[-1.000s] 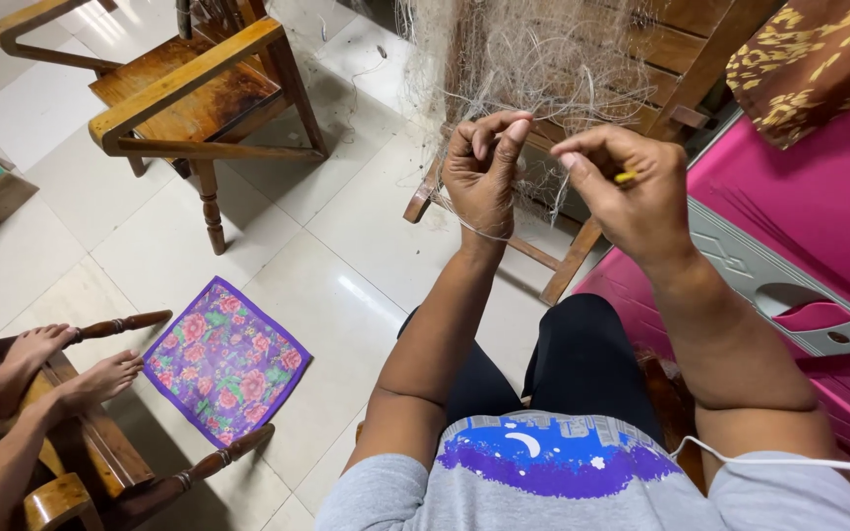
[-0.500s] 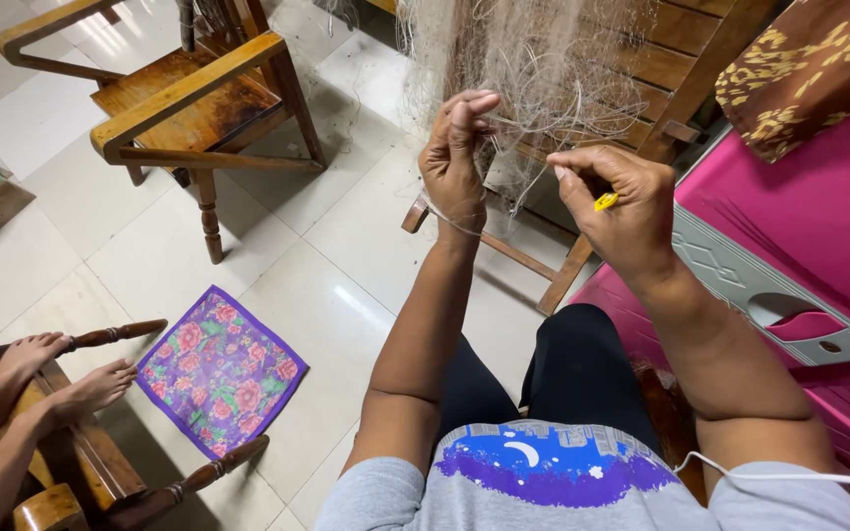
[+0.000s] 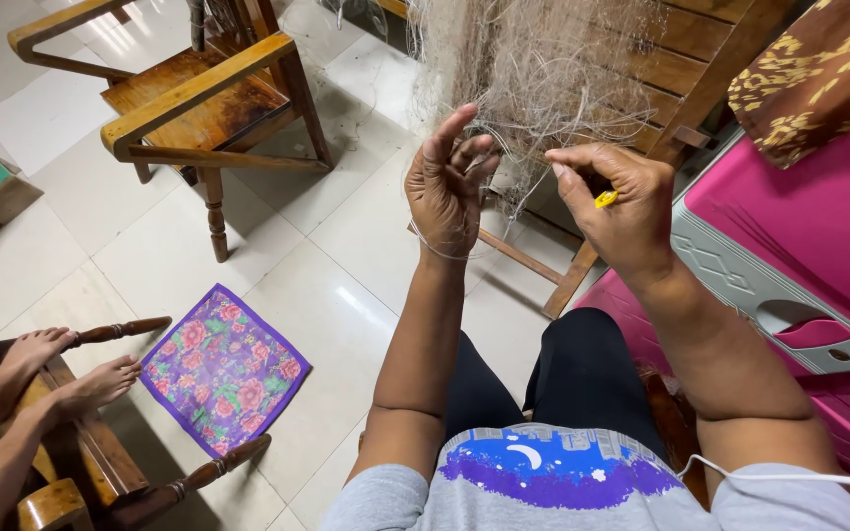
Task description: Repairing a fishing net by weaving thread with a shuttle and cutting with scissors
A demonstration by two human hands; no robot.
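one fishing net [image 3: 533, 69] is hung vertically; its strands are hooked by the left hand [image 3: 448, 192], fingers apart; one yellow needle [image 3: 605, 199] is pinched in the right hand [image 3: 622, 206].

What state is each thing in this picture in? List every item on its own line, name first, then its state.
left hand: raised, fingers in the mesh
right hand: pinching a small yellow tool
fishing net: hanging, bunched and tangled
wooden armchair: upright, seat bare
floral cloth: spread flat on the tiled floor
pink container: lid closed
another person's feet: resting on a wooden chair arm
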